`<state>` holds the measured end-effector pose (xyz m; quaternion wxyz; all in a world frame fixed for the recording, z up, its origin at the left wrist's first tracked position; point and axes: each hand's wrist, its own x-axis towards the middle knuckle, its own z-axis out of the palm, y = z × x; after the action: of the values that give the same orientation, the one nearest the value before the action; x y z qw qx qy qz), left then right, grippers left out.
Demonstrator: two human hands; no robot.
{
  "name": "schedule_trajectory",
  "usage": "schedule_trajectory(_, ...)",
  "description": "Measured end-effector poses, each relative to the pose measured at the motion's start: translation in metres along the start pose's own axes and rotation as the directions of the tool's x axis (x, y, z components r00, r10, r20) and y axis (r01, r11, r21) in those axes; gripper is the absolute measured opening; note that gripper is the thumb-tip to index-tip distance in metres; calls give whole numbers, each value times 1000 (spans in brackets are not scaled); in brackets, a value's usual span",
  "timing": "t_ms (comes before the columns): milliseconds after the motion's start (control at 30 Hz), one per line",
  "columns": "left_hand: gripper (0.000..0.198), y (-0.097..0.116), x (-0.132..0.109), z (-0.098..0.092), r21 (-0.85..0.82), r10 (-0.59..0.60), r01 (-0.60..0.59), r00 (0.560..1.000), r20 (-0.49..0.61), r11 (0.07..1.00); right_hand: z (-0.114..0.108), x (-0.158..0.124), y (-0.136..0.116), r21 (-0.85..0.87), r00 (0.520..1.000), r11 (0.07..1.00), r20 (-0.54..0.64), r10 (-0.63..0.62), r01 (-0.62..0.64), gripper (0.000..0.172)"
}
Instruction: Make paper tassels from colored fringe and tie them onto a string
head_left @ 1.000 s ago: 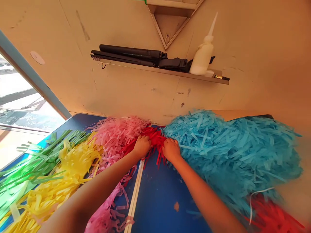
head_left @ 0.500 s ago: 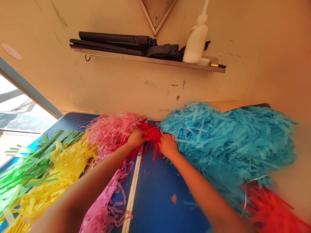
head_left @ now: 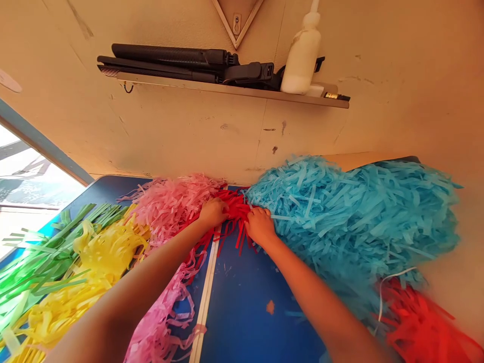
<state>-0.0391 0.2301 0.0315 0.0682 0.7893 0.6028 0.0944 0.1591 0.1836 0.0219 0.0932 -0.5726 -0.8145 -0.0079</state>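
A bundle of red paper fringe [head_left: 235, 205] lies at the back of the blue table, between pink and light-blue fringe. My left hand [head_left: 214, 212] is closed on its left side, fingers curled into the strips. On the right side of the same bundle, my right hand [head_left: 260, 225] grips with bent fingers, close against the blue fringe [head_left: 363, 212]. Pink fringe [head_left: 174, 201] touches my left hand and trails forward beneath that forearm. The strips partly hide my fingertips.
Yellow fringe [head_left: 108, 247] and green fringe [head_left: 56, 257] spread over the left of the blue table [head_left: 249, 307]. More red fringe [head_left: 427, 322] and a white cord [head_left: 381, 297] are at front right. A wall shelf [head_left: 227, 91] holds black gear and a white bottle [head_left: 301, 60].
The view has shifted slightly, moving the shelf up and left in the picture. Both hands keep nearly the same place on the red fringe.
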Motion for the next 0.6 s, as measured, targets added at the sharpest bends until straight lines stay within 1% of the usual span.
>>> schedule_trajectory(133, 19, 7, -2, 0, 25, 15, -15, 1000, 3, 1000, -1, 0, 0, 6, 1000, 1000, 4, 6, -6, 24)
schedule_trajectory(267, 16, 11, 0, 0, 40, 15, -16, 1000, 11, 999, -1, 0, 0, 13, 1000, 1000, 19, 11, -11, 25)
schedule_trajectory(400, 14, 10, 2, -3, 51, 14, -15, 1000, 18, 999, -3, -1, 0, 17, 999, 1000, 29, 20, -20, 26)
schedule_trajectory(500, 14, 9, 1, -4, 67, 37, -37, 999, 14, 997, -5, -3, -1, 15, 1000, 1000, 12, 15, -15, 27)
schedule_trajectory(600, 17, 4, -4, -5, 91, 56, -56, 998, 4, 994, -6, -1, -10, 18, 999, 999, -9, -38, 38, 31)
